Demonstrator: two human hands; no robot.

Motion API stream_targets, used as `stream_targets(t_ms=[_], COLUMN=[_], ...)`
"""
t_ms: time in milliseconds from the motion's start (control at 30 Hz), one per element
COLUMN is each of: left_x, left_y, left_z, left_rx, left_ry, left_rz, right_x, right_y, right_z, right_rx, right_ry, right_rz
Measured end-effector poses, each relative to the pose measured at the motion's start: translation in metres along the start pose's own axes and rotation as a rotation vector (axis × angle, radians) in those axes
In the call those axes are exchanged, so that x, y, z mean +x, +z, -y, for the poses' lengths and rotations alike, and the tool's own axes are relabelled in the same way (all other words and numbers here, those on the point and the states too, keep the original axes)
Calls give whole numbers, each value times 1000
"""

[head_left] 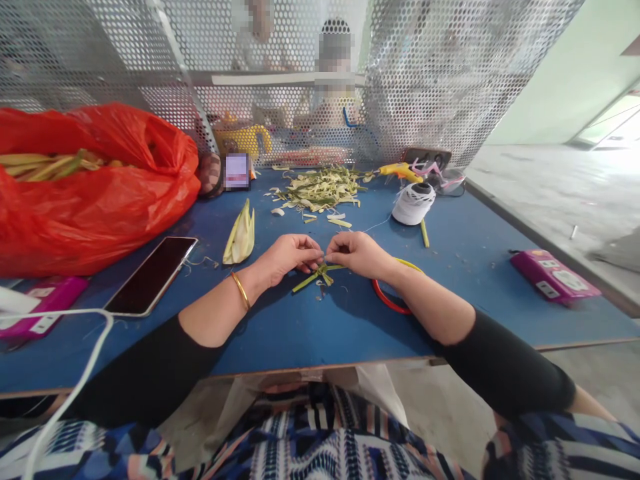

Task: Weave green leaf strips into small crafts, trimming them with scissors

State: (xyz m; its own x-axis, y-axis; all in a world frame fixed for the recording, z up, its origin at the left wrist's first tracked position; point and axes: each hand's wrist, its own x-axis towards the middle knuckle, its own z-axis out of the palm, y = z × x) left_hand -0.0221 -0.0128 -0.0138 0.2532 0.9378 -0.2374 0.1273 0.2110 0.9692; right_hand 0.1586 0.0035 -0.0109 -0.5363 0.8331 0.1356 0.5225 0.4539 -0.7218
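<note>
A blue-topped work table runs up to a perforated metal screen, and everything centres on the small knot of narrow green leaf strips lying on the table right in front of the person. The left hand comes in from the knot's left, fingers closed in a pinch at its top; the right hand mirrors it from the right, fingertips pinched shut on the same spot, and there may be a fine thread between them, though the view is too small to be sure. Those strips look feather-light, thin and bendy, likely to crease or split if yanked, so the crossing point, held close between thumb and finger, seems the sensible grip. Just behind the knot's right side lies a red ring, partly under the right wrist. Farther back from the knot sit a white spool of thread and a heap of pale leaf trimmings; well to its left, a dark smartphone and a red plastic bag with leaves in it.
</note>
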Motion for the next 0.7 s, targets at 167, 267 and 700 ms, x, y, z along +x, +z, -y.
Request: stream_targets(t_ms=[167, 267, 700], left_x=[0, -1, -2], left_y=[0, 0, 1], left_z=[0, 0, 4], left_rx=[23, 66, 777], left_ry=[-1, 37, 570], left_rz=[3, 7, -172], right_x=[-1, 3, 4], right_y=[0, 6, 16], right_z=[-3, -9, -8], right_rx=[97, 300, 213], right_ry=[-27, -9, -8], right_rz=[99, -47, -9])
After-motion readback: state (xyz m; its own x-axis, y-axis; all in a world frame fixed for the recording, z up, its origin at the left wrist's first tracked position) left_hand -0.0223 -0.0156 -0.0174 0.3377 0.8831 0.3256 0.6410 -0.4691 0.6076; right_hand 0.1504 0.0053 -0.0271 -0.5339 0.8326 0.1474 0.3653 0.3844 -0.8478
